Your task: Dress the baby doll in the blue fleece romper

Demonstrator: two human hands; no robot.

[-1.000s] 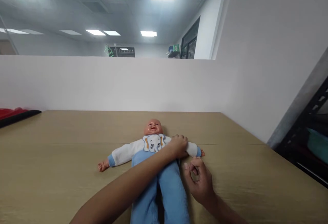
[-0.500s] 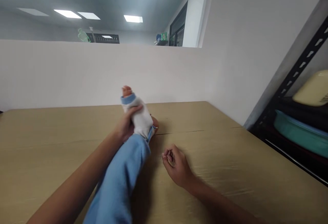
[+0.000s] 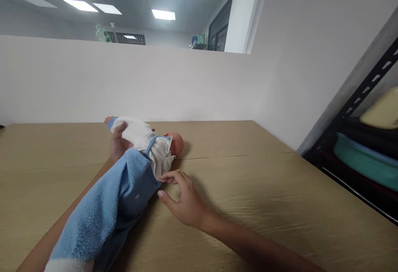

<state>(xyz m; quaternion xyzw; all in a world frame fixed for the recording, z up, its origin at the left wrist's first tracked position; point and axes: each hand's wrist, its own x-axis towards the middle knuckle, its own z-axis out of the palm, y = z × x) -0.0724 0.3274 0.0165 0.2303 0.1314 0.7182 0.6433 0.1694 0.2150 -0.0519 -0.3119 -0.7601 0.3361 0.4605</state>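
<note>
A baby doll (image 3: 137, 176) in fuzzy blue and white clothes lies slanted across the wooden table, tilted onto its side. Its bald head (image 3: 177, 143) points away, partly covered by the clothing, and its face is hidden. My left hand (image 3: 120, 142) reaches from behind the doll and grips the raised arm in its white sleeve (image 3: 135, 131). A blue cuff with small fingers shows beyond my grip. My right hand (image 3: 183, 199) is beside the doll's waist, thumb and fingers apart. Its fingertips meet or nearly meet the white cloth edge (image 3: 160, 168); contact is unclear.
A low white partition wall (image 3: 139, 81) stands behind the wooden table (image 3: 224, 180). To the right, a black shelf rack (image 3: 348, 110) holds a teal basin (image 3: 367, 160) and a cream container (image 3: 382, 110). A room with ceiling lights shows beyond the partition.
The doll has rolled and its arm has swung left with my left hand, bringing its head and torso into view. My right hand has moved left to the doll and opened from a loose fist.
</note>
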